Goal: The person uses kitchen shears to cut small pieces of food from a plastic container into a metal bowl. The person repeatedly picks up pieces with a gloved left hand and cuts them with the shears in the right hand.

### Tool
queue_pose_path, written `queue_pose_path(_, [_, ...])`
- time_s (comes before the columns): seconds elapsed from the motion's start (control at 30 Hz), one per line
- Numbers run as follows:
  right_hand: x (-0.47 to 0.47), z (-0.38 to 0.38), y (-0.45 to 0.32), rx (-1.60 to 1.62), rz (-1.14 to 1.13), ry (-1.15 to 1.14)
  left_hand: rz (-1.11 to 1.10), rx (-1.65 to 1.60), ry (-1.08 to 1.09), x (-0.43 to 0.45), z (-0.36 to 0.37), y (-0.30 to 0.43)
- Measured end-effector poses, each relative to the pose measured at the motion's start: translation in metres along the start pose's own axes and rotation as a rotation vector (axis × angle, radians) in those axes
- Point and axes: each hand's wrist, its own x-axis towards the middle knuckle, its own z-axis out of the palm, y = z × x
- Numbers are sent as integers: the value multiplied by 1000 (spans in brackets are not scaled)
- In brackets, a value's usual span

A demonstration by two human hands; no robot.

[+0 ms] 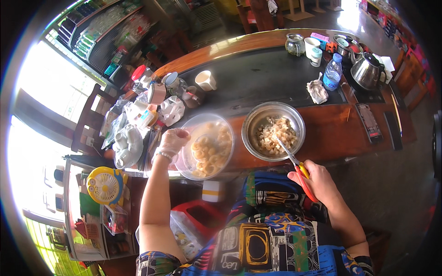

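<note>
My right hand [319, 181] grips kitchen scissors [292, 158] with red and yellow handles. Their blades reach over the rim of a stainless steel bowl [249, 146] and touch a heap of small, pale chopped food pieces [278, 134]. To the left of it stands a translucent plastic bowl [230, 151], holding several pale, ring-shaped pieces of food [207, 155]. My left hand [174, 140], in a clear disposable glove, is at this bowl's left rim. Its fingers are bent, and whether anything is between them is unclear.
A wooden table [238, 126] with a dark inset carries both bowls. Plastic bags [172, 110], jars and a white mug [205, 80] crowd its left side. At right are a cloth [317, 91], a water bottle [333, 73], a kettle [366, 71] and a phone [368, 122].
</note>
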Motion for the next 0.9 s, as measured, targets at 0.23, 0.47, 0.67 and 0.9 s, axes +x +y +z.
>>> queue_pose_path(0.23, [-4, -3, 5, 16, 18, -17, -187, -118, -205, -4, -9, 32])
queue_pose_path(0.47, [-2, -7, -1, 130, 99, -103, 126, -184, -312, -5, 12, 74])
queue_pose_path(0.67, [-1, 4, 21, 103, 67, -87, 696, 59, -109, -13, 54, 149])
queue_pose_path(0.9, [-2, -10, 7, -59, 64, -27, 869, -72, -239, -37, 81, 207])
